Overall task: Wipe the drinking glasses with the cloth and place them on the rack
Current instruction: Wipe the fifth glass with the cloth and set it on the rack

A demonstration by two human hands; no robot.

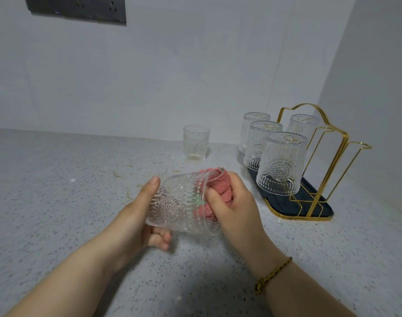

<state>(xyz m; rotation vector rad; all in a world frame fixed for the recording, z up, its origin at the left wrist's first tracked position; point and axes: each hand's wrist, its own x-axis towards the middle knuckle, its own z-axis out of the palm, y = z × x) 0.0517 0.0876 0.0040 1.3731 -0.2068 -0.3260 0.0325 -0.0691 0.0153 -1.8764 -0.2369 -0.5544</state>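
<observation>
Gripping an embossed glass [179, 202] on its side above the speckled tabletop [58, 191], your left hand [140, 216] wraps its base; your right hand [229, 202] clutches the pink cloth [218, 188] stuffed into its mouth. Beyond, a lone glass [196, 144] stands upright; four inverted glasses [280, 163] sit on the gold rack [331, 175] with its dark tray [325, 209] at far right.

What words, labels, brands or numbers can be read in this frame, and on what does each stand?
None can be read.
The socket panel on the wall: no legible marking.
The held glass, like the other glasses: embossed patterns only, no lettering.
The pink cloth and the rack: no label visible.
</observation>
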